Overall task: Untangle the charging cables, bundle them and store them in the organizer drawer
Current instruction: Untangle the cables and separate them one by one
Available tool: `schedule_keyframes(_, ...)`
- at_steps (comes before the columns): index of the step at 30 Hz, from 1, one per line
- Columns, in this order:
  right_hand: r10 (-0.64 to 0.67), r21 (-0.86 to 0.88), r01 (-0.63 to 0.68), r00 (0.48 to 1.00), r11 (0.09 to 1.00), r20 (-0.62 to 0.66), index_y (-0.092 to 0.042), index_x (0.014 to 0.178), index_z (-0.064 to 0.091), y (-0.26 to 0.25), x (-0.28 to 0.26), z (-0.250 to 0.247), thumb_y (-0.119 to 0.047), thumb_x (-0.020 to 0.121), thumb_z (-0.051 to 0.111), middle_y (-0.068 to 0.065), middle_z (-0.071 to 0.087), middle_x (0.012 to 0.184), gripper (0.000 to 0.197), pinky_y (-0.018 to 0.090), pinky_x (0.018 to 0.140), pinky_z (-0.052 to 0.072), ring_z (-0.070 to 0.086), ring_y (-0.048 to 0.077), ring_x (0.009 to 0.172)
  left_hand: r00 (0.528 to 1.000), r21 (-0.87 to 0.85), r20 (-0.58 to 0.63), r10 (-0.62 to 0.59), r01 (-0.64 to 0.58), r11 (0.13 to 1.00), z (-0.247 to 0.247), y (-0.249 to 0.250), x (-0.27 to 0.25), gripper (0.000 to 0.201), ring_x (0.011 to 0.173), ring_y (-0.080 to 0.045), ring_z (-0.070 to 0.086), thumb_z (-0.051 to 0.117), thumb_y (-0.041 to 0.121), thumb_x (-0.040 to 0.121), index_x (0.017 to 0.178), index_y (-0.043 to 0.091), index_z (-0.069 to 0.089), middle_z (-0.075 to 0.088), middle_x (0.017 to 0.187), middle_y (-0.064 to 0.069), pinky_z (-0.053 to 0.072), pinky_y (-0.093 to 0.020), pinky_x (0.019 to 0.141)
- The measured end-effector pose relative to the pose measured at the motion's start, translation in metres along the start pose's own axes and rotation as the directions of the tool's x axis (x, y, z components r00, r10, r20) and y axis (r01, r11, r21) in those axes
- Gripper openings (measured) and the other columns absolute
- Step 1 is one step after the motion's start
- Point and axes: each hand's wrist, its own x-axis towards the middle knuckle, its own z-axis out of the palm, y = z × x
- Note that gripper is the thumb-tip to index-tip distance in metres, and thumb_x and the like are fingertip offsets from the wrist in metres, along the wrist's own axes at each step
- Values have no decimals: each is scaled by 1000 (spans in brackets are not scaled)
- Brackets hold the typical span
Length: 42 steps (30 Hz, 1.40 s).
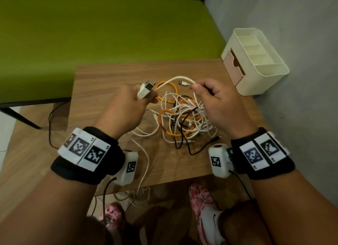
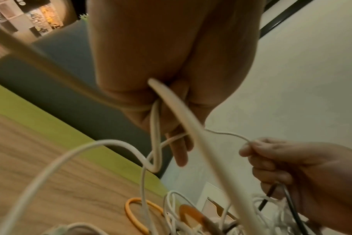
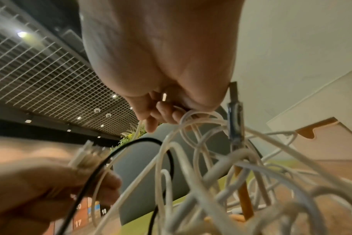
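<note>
step: freeing white cable (image 1: 175, 79) from tangle (image 1: 184, 116), frame centre | left hand (image 1: 126, 105) grips plug end | right hand (image 1: 217, 102) pinches cable | advice: feed slack slowly, don't yank knots tight

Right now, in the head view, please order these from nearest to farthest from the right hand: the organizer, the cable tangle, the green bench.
1. Cable tangle: directly under the right hand, whose fingers grip some strands.
2. Organizer: at the table's far right corner, beyond the hand.
3. Green bench: behind the table, to the far left.
</note>
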Motion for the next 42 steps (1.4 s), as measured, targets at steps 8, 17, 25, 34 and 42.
schedule_keyframes(8, -260, -131, 276, 957, 952, 127, -5, 97, 72, 1, -2, 17, -20, 95, 57, -7, 49, 80, 22, 24, 63, 35, 46, 8, 73, 966, 132, 41, 256, -259, 957, 19, 18, -10, 23, 47, -1, 44, 56, 22, 97, 76, 15, 62, 50, 51, 7, 29, -21, 46)
schedule_keyframes(17, -163, -204, 208, 962, 957, 219, -5, 91, 64, 14, 3, 13, -19, 97, 59, -6, 50, 81, 17, 8, 66, 32, 40, 3, 73, 988, -615, -53, 148, -149, 775, -4, 19, -7, 30, 38, -5, 26, 50, 32, 92, 66, 22, 62, 38, 51, 6, 21, -17, 39)
schedule_keyframes(25, -11, 27, 8, 994, 1000, 111, -18, 106, 72, 5, 2, 0, -21, 97, 59, -3, 63, 87, 16, 25, 71, 46, 58, 7, 79, 997, -79, 40, 68, -65, 995, -9, -4, 2, 26, 47, -9, 47, 55, 22, 99, 76, 19, 68, 63, 60, 4, 36, -22, 48)
schedule_keyframes(34, -261, -120, 282, 952, 952, 163, -5, 95, 73, 4, -1, 24, -22, 95, 59, 2, 54, 78, 22, 22, 63, 37, 49, 12, 71, 957, 218, 113, 268, -287, 933, 21, 13, -8, 18, 67, -20, 59, 56, 19, 95, 77, 21, 57, 60, 68, 4, 42, -37, 58)
schedule_keyframes(42, -35, -175, 80, 968, 981, 248, -15, 94, 70, 15, 3, 11, -26, 85, 74, -6, 58, 89, 15, 16, 71, 42, 57, 7, 83, 979, -494, -69, 192, -201, 846, -5, 15, -6, 33, 40, -10, 27, 51, 31, 93, 63, 27, 63, 35, 46, 12, 21, -22, 42)
